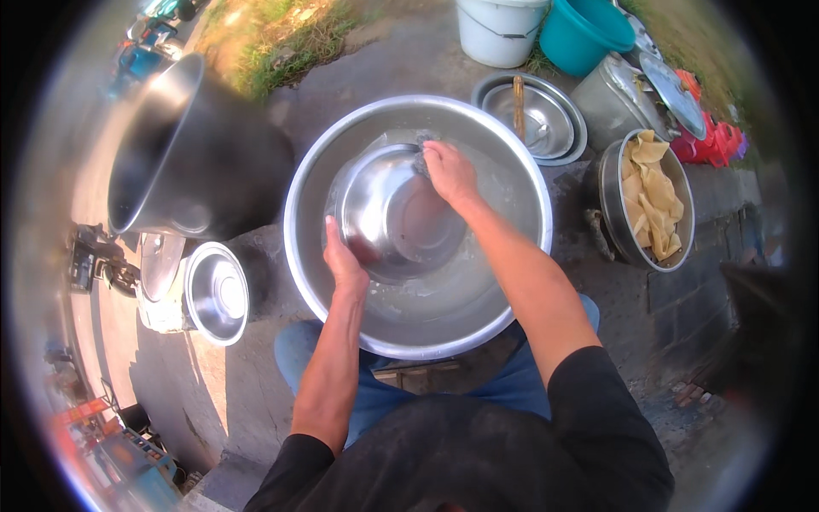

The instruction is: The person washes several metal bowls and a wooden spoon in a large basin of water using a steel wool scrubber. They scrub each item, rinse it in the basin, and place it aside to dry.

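Note:
A shiny steel bowl (388, 205) lies tilted in a wide metal basin (415, 348) of cloudy water between my knees. My left hand (343, 260) grips the bowl's near left rim, thumb up along its edge. At the bowl's far right rim, my right hand (448, 173) is closed on a dark grey scouring pad (421, 162), pressing it against the metal. The pad is mostly covered by the fingers. Wet patches and a few suds show on the water around the bowl.
At left stand a large dark pot (213, 162) and a small steel bowl (217, 294). Nested basins (546, 128) with a wooden handle lie far right, near a white bucket (499, 38) and teal tub (584, 38). A pot (610, 200) holding tan sheets stands right.

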Demonstrator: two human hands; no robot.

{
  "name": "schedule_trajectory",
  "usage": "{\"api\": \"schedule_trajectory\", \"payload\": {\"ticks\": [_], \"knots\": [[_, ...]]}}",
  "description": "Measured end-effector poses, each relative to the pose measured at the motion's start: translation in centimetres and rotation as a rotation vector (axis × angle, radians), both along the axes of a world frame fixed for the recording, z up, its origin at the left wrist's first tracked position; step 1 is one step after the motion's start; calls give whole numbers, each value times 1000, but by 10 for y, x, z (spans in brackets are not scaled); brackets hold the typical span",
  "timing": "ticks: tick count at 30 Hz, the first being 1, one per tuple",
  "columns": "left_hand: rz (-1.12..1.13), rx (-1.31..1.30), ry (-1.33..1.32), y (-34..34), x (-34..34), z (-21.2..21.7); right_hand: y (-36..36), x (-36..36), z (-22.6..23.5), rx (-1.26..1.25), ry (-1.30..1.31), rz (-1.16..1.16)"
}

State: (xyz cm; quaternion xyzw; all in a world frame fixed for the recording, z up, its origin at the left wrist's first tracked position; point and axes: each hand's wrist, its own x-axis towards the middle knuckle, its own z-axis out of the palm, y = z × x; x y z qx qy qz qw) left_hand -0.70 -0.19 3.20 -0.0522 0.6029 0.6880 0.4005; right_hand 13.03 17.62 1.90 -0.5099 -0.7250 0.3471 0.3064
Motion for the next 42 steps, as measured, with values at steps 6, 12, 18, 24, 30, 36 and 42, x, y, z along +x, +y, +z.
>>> {"api": "schedule_trajectory", "payload": {"ticks": [6,12,18,24,30,36,42], "knots": [[78,-186,46,-16,-7,-41,-131,26,-21,410,-35,248],[-10,-261,13,-16,-1,-19,-60,-51,-3,386,-24,198],[65,-262,7,-20,-9,-26,-81,46,-65,64,-150,13],[-51,-82,-98,-27,-6,-12,-152,32,3,519,-134,372],[-187,104,-117,-21,1,6,-90,-57,63,532,-262,585],[-143,-106,30,-5,14,29,17,-32,-16,-325,-284,259],[-233,-65,405,-15,30,18,-20,59,-46,-1276,631,-161]]}}
